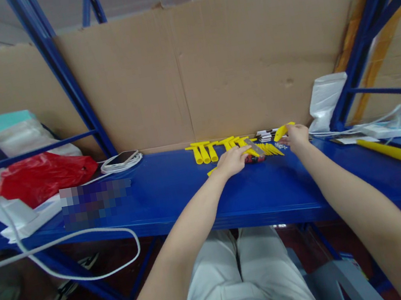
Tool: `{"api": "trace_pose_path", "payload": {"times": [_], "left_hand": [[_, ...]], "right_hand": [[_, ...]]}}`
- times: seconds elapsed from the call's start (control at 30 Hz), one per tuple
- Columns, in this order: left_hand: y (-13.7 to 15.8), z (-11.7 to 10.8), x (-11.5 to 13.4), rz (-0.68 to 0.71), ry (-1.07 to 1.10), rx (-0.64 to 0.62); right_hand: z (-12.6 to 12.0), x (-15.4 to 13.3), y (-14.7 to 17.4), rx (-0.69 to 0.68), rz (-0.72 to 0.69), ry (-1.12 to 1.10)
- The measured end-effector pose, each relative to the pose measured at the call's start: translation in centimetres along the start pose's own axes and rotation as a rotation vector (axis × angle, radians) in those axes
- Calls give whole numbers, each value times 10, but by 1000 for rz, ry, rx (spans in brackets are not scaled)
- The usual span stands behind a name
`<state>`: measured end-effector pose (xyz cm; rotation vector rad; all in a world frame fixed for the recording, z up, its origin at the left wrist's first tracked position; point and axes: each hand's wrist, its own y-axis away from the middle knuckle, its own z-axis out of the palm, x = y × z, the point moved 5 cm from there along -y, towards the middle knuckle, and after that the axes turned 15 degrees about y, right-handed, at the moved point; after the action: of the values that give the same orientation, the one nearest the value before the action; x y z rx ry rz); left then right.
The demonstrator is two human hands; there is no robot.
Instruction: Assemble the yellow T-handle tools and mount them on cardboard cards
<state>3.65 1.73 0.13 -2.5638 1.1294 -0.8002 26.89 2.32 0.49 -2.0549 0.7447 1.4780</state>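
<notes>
My left hand [233, 161] is closed on a yellow-handled piece with a flat grey metal blade [254, 146], which looks like a scraper. Over to the right, my right hand [297, 136] pinches a yellow plastic piece [282, 131]; its fingertips are partly hidden. Between the hands lies a row of flat yellow pieces [270, 149], with small metallic bits [281, 146] beside it. A red and black object [255, 159] sits under the held blade, partly covered. Yellow T-shaped pieces with hollow round handles [204, 153] stand in a row left of my left hand.
A blue shelf bench [169, 191] runs across, backed by cardboard [129, 90]. Left are a phone [122, 158] on a coiled white cable, a red bag [45, 173] and a power strip [33, 219]. Right are a white pouch [326, 100] and a long yellow-handled tool [397, 153].
</notes>
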Motion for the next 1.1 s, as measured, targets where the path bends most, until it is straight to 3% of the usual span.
{"api": "trace_pose_path", "payload": {"times": [0.27, 0.4, 1.1], "left_hand": [[0, 0, 1, -2, -10, 4], [0, 0, 1, -7, -12, 4], [2, -4, 4, -84, 13, 2]], "right_hand": [[21, -14, 22, -352, 23, -217], [32, -26, 38, -465, -48, -221], [42, -29, 53, -367, -226, 135]]}}
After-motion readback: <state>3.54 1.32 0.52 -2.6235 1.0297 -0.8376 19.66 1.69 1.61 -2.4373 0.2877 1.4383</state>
